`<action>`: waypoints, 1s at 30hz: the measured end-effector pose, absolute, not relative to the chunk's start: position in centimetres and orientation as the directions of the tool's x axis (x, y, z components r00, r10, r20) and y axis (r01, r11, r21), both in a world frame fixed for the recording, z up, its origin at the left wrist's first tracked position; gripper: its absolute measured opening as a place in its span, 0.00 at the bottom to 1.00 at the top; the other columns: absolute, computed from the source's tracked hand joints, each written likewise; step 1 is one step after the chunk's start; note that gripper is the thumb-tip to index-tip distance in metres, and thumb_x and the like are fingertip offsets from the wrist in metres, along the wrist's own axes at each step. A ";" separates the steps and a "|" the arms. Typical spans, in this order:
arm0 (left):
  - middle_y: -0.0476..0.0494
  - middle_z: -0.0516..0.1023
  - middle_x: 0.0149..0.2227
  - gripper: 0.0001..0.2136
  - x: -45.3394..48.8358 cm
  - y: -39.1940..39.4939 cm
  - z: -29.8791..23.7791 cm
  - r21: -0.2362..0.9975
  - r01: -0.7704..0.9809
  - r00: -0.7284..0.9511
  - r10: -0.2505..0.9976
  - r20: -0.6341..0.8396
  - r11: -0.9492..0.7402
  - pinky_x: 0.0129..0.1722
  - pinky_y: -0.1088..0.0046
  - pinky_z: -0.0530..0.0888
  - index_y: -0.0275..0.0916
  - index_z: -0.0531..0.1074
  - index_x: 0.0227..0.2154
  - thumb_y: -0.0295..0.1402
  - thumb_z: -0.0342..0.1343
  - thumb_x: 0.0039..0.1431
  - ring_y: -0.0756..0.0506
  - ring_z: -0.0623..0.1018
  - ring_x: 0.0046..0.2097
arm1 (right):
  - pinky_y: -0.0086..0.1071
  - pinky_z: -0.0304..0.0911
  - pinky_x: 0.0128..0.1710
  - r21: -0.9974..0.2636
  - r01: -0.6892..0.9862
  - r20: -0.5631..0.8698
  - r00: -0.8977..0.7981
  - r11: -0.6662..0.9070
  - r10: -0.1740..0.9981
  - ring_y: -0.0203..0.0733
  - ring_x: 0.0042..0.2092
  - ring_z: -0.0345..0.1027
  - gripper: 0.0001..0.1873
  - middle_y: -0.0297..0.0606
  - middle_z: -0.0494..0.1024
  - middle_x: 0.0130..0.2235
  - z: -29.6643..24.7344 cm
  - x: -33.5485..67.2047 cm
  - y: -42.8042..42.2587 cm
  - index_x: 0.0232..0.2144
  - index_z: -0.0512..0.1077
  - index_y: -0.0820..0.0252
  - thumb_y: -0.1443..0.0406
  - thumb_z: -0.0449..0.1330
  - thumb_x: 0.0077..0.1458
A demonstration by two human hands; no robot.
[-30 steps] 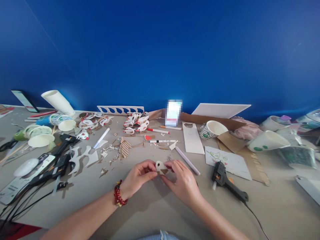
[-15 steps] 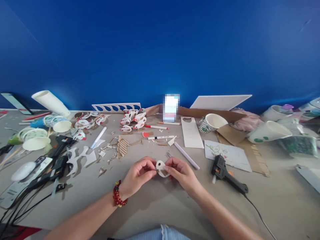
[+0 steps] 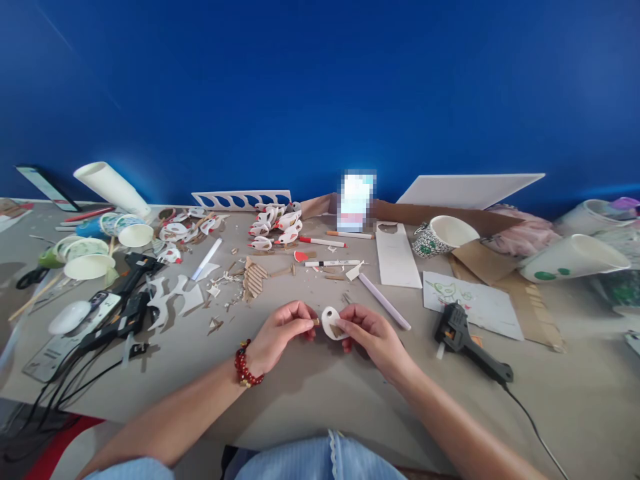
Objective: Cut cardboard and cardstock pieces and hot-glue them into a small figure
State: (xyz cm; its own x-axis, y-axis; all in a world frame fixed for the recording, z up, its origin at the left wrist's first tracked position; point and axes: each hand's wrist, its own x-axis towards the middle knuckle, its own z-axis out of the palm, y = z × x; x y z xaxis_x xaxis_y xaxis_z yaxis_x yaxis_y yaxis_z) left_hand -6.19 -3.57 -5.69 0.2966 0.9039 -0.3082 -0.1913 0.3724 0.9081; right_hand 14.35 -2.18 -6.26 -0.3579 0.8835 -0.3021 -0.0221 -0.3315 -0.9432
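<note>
My right hand (image 3: 370, 333) pinches a small white oval cut-out (image 3: 331, 323) with a brown triangle on it, held just above the grey table (image 3: 310, 393). My left hand (image 3: 281, 332), with a red bead bracelet at the wrist, is closed in a pinch on a tiny brown piece (image 3: 315, 322) right beside the cut-out's left edge. The two hands are almost touching at the middle of the table.
A black glue gun (image 3: 467, 343) with its cable lies to the right. A lilac stick (image 3: 384, 301), markers (image 3: 332, 263), cardboard scraps (image 3: 253, 280), white-and-red cut-outs (image 3: 275, 233), paper cups (image 3: 89, 265) and more black tools (image 3: 123, 313) lie around. A blue wall stands behind.
The hands have drawn slightly apart; the left now pinches a small brown bit separate from the white cut-out, which stays in the right hand. The camera view shifted a little.
</note>
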 end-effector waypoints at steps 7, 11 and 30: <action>0.48 0.73 0.30 0.08 -6.2 -3.6 -5.8 0.905 -0.201 0.307 0.901 -0.307 0.376 0.35 0.74 0.69 0.37 0.67 0.26 0.34 0.59 0.54 0.49 0.72 0.31 | 0.28 0.62 0.25 -0.953 -0.023 -0.272 -0.371 -0.302 0.888 0.33 0.24 0.65 0.17 0.32 0.72 0.24 -6.5 14.3 -2.2 0.29 0.70 0.61 0.53 0.65 0.52; 0.47 0.73 0.29 0.09 -6.2 -3.6 -5.9 0.910 -0.175 0.303 0.900 -0.314 0.376 0.35 0.73 0.69 0.37 0.68 0.25 0.35 0.59 0.54 0.49 0.72 0.31 | 0.28 0.62 0.26 -0.954 -0.016 -0.274 -0.367 -0.300 0.889 0.34 0.24 0.65 0.17 0.32 0.73 0.25 -6.4 14.3 -2.3 0.29 0.70 0.61 0.52 0.65 0.52; 0.48 0.74 0.28 0.06 -6.2 -3.6 -5.9 0.913 -0.159 0.312 0.896 -0.315 0.376 0.34 0.74 0.68 0.36 0.69 0.26 0.32 0.58 0.56 0.50 0.72 0.31 | 0.29 0.62 0.26 -0.955 -0.016 -0.271 -0.368 -0.298 0.889 0.33 0.23 0.65 0.18 0.31 0.72 0.24 -6.2 14.2 -2.3 0.28 0.70 0.61 0.52 0.65 0.51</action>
State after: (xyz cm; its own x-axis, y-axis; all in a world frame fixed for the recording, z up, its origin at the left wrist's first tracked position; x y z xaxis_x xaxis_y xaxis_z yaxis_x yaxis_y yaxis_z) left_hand -6.18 -3.57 -5.92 0.3117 0.8964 -0.3152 -0.1594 0.3764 0.9127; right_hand 14.22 -2.32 -6.24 -0.3679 0.8895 -0.2710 -0.0165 -0.2976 -0.9545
